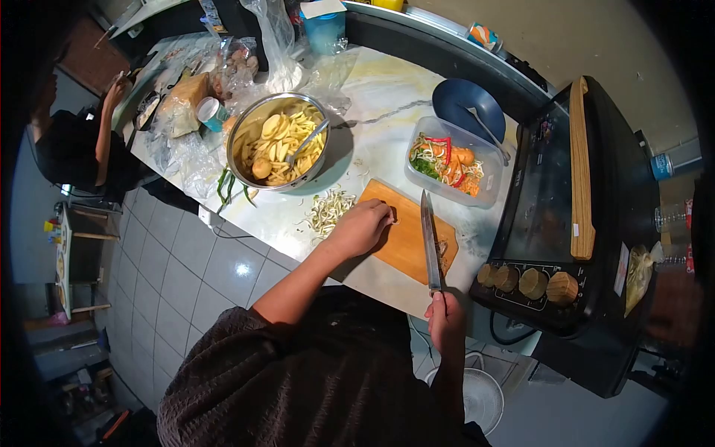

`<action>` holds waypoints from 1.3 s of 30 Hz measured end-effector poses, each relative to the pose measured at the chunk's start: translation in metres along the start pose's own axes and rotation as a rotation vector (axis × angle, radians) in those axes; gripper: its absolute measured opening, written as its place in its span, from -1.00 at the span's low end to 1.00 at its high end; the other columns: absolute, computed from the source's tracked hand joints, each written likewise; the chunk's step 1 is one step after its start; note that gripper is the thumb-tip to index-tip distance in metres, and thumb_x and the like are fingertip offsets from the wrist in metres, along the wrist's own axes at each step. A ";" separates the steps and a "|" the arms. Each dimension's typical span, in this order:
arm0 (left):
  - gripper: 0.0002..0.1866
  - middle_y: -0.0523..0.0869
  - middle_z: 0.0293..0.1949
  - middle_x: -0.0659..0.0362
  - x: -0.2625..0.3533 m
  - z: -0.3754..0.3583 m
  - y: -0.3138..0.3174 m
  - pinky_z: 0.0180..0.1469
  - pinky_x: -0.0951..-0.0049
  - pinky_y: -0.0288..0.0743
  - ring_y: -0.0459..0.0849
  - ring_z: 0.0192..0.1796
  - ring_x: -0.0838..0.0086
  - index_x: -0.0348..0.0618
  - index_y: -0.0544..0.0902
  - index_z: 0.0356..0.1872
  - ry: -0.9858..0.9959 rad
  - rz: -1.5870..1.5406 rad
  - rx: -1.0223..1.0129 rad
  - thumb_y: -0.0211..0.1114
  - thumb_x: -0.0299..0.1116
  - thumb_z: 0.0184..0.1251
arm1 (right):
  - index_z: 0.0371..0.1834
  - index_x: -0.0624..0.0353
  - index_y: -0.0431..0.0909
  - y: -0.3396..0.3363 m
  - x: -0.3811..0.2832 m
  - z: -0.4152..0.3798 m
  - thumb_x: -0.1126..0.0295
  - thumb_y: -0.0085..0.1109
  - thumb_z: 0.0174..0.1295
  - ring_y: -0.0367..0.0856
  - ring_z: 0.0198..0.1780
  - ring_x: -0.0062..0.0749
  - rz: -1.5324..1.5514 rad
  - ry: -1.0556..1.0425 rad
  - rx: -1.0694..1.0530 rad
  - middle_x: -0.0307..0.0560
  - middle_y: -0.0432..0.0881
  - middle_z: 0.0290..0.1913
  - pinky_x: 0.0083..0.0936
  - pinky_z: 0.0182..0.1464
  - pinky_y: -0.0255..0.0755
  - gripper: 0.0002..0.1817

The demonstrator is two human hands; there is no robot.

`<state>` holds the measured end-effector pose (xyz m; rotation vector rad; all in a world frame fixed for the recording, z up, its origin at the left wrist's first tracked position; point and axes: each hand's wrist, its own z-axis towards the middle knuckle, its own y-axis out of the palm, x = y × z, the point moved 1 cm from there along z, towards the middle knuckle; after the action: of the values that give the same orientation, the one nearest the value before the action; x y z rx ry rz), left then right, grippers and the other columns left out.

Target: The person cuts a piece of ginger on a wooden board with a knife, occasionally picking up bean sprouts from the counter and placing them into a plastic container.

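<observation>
My right hand (445, 319) is wrapped round the handle of a long knife (430, 237), whose blade points away over the right part of a wooden cutting board (402, 242). Over the board's left edge lies my left hand (366, 226), fingers curled together; what they hold, if anything, is too small to name. Small brown pieces (442, 255) lie right of the blade. Bean sprouts (328, 214) are piled left of the board. Behind it, a clear plastic container (487, 195) holds sprouts, greens, red chillies and orange food. A steel bowl (316, 168) holds cut yellow pieces and a spoon.
A black oven (547, 186) with wooden knobs stands at the right. A dark blue bowl (465, 104) sits behind the container. Plastic bags (279, 45), green chillies (226, 188) and a blue tub (324, 31) are farther left and back. Another person (71, 149) is at far left.
</observation>
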<state>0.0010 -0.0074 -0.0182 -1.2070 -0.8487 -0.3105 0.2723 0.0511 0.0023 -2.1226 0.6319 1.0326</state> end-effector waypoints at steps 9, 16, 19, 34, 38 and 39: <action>-0.87 0.67 -0.22 -0.04 0.002 0.007 -0.007 -0.03 0.13 0.53 0.66 -0.07 -0.02 -0.23 0.64 -0.22 -0.042 0.007 -0.068 0.23 -0.39 0.41 | -0.22 0.26 0.60 0.001 -0.014 -0.008 0.18 0.00 0.54 0.46 -0.50 -0.57 -0.147 -0.157 0.083 -0.21 0.51 -0.55 -0.49 -0.40 0.35 -0.64; -0.86 0.70 -0.21 -0.06 0.001 0.015 -0.009 -0.05 0.10 0.52 0.66 -0.09 -0.05 -0.24 0.66 -0.21 -0.077 0.011 -0.122 0.23 -0.39 0.39 | -0.24 0.27 0.57 -0.006 -0.029 -0.005 0.24 0.07 0.49 0.52 -0.46 -0.22 -0.264 -0.167 0.072 0.06 0.51 -0.53 -0.33 -0.37 0.36 -0.71; -0.85 0.70 -0.21 -0.05 0.003 0.017 -0.011 -0.05 0.10 0.52 0.67 -0.10 -0.05 -0.23 0.66 -0.21 -0.093 -0.001 -0.137 0.24 -0.37 0.39 | -0.25 0.27 0.56 -0.007 -0.033 -0.010 0.25 0.09 0.47 0.57 -0.42 0.16 -0.298 -0.218 0.062 0.24 0.55 -0.47 -0.20 -0.37 0.36 -0.73; -0.79 0.71 -0.22 -0.06 0.005 0.018 -0.009 -0.07 0.09 0.53 0.68 -0.12 -0.05 -0.24 0.67 -0.22 -0.104 0.065 -0.142 0.27 -0.27 0.42 | -0.15 0.31 0.60 -0.006 -0.040 -0.018 0.25 0.10 0.49 0.54 -0.49 -0.23 -0.336 -0.194 0.011 0.12 0.58 -0.49 -0.32 -0.34 0.38 -0.71; -0.77 0.71 -0.21 -0.06 0.005 0.019 -0.009 -0.08 0.09 0.53 0.68 -0.12 -0.05 -0.25 0.67 -0.22 -0.105 0.080 -0.138 0.27 -0.26 0.43 | -0.23 0.29 0.55 -0.004 -0.041 -0.020 0.26 0.07 0.49 0.61 -0.28 0.24 -0.319 -0.176 -0.002 0.26 0.59 -0.39 -0.08 -0.27 0.39 -0.72; -0.77 0.71 -0.21 -0.06 0.005 0.019 -0.009 -0.08 0.09 0.53 0.68 -0.12 -0.05 -0.25 0.67 -0.22 -0.106 0.082 -0.137 0.27 -0.26 0.43 | -0.23 0.29 0.55 -0.003 -0.041 -0.020 0.28 0.07 0.49 0.62 -0.27 0.24 -0.328 -0.177 -0.006 0.26 0.60 -0.37 -0.09 -0.26 0.40 -0.73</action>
<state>-0.0093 0.0074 -0.0063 -1.3918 -0.8780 -0.2420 0.2607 0.0432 0.0454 -2.0254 0.1868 1.0202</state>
